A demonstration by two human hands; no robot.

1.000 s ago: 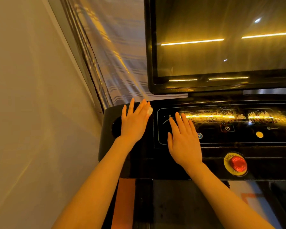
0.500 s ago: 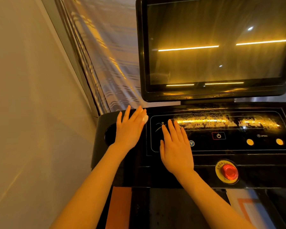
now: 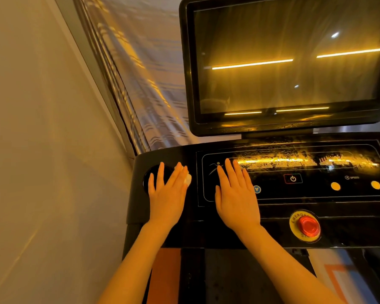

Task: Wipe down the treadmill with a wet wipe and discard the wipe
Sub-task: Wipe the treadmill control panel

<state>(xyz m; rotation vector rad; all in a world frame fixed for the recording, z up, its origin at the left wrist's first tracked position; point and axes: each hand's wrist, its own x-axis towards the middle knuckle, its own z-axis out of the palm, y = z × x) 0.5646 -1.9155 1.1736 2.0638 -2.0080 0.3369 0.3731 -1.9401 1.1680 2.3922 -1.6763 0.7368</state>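
Observation:
The black treadmill console (image 3: 272,216) fills the lower right of the head view, with a dark screen (image 3: 285,62) standing above it. My left hand (image 3: 166,194) lies flat on the console's left end and partly covers a round recess (image 3: 149,178). It presses a white wet wipe (image 3: 188,178), of which only a small bit shows past the fingers. My right hand (image 3: 236,198) rests flat, fingers straight, on the left part of the glossy control panel (image 3: 316,189) and holds nothing.
A red emergency stop button (image 3: 306,226) sits right of my right wrist. The panel carries a power key (image 3: 292,178) and two yellow dots (image 3: 335,186). A beige wall (image 3: 42,150) runs along the left, with a curtain (image 3: 145,84) behind. The treadmill deck (image 3: 239,279) lies below.
My left hand has slid a little toward me and leftward with the wipe, now over the round recess. My right hand has stayed put on the panel. The view has tilted upward slightly.

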